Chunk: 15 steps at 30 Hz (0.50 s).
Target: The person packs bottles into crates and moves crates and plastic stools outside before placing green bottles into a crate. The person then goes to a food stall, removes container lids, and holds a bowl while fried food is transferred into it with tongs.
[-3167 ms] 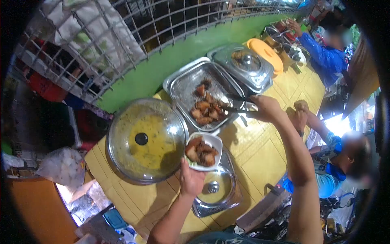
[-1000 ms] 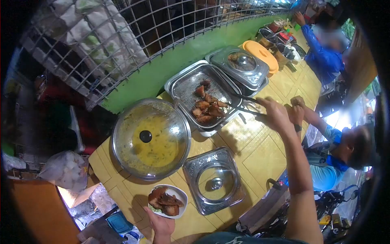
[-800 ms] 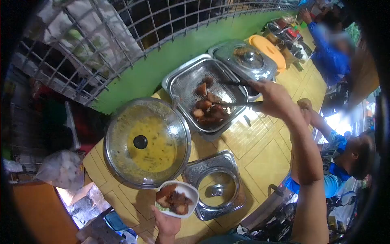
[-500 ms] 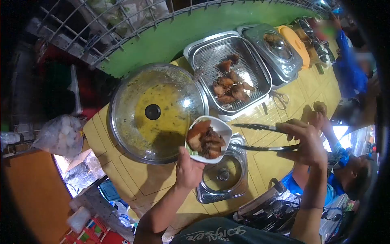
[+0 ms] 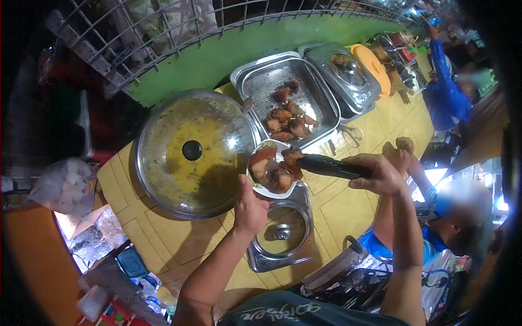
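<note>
My left hand (image 5: 251, 208) grips the near edge of a small white bowl (image 5: 267, 190) holding browned meat pieces (image 5: 278, 178). In my right hand (image 5: 380, 175) are black tongs (image 5: 337, 166), squeezed together, their tips on a meat piece at the bowl's right side. Behind the bowl, a perforated metal tray (image 5: 261, 81) holds several more browned pieces (image 5: 291, 117). A large round pan of yellow food under a glass lid (image 5: 191, 150) stands left of the bowl. Partly beneath my left hand and the bowl lies a rectangular metal lid with a glass window (image 5: 283, 232).
A lidded metal tray (image 5: 348, 76), an orange lid (image 5: 372, 70) and scissors (image 5: 350, 136) are beyond, on the yellow table (image 5: 348, 212). Wire mesh over a green wall (image 5: 201, 60) runs behind. One person (image 5: 451, 103) in blue is far right; another's clasped hands (image 5: 401, 152) rest nearer.
The tongs have left the metal tray, moved to the bowl and closed on a meat piece there. My left hand has raised the bowl toward the tray compared with about a second ago.
</note>
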Available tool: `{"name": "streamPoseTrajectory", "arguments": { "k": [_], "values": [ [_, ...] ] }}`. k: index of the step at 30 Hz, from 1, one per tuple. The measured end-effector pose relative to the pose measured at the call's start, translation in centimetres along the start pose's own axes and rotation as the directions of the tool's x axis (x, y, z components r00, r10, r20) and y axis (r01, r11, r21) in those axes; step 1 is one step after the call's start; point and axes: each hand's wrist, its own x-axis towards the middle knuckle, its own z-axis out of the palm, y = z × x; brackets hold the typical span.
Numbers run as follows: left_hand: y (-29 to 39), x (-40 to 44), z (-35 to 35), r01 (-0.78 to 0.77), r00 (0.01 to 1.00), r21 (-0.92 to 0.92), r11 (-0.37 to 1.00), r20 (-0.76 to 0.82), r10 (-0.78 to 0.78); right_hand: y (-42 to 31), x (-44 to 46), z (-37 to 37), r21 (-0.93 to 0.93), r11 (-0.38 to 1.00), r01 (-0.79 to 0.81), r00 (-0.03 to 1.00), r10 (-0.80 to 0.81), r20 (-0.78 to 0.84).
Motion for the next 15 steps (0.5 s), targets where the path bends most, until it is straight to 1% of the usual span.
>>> {"name": "streamPoseTrajectory", "arguments": {
  "k": [1,2,3,5,6,7,9,11,12,14,15],
  "values": [
    [0.0,0.1,0.3,-0.023,1.0,-0.057,0.998,-0.013,0.022,1.1,-0.1,0.3,0.18,0.982,-0.051,0.999,0.052,-0.003],
    [-0.3,0.2,-0.3,-0.015,1.0,0.01,1.0,-0.006,0.015,1.7,-0.2,0.6,0.296,0.951,-0.087,0.996,0.088,0.011],
    [-0.5,0.3,-0.9,-0.008,1.0,0.077,0.997,0.001,0.008,2.3,-0.4,0.6,0.286,0.954,-0.087,0.996,0.089,0.006],
    [0.0,0.3,-0.1,-0.023,0.999,-0.044,0.999,0.04,0.024,3.1,-0.5,0.5,0.346,0.931,-0.115,0.993,0.121,0.004],
    [0.2,0.3,0.5,-0.042,0.999,-0.098,0.994,0.022,0.044,3.2,-0.5,0.5,0.428,0.896,-0.114,0.992,0.126,0.001],
    [0.2,0.5,0.5,-0.049,0.998,-0.098,0.994,0.036,0.053,3.6,-0.4,0.5,0.421,0.901,-0.103,0.993,0.12,-0.012],
    [-0.1,0.5,-0.1,-0.042,0.999,-0.15,0.988,0.018,0.045,4.7,-0.3,0.1,0.549,0.835,-0.036,0.994,0.086,-0.065],
    [-0.1,0.3,-0.4,-0.042,0.998,-0.139,0.989,0.031,0.047,5.1,-0.1,-1.5,0.6,0.79,-0.124,0.967,0.233,-0.107],
    [-0.1,-0.1,-0.7,-0.036,0.998,-0.144,0.989,0.038,0.042,5.3,0.2,-2.4,0.56,0.812,-0.167,0.94,0.302,-0.157],
    [0.6,-1.3,-0.7,-0.029,0.998,-0.134,0.991,0.05,0.036,6.6,2.2,-4.5,0.378,0.907,-0.186,0.93,0.287,-0.229],
    [0.6,-1.9,-1.1,-0.016,0.999,-0.141,0.99,0.028,0.021,7.2,3.4,-5.3,0.282,0.941,-0.189,0.925,0.267,-0.271]
  ]
}}
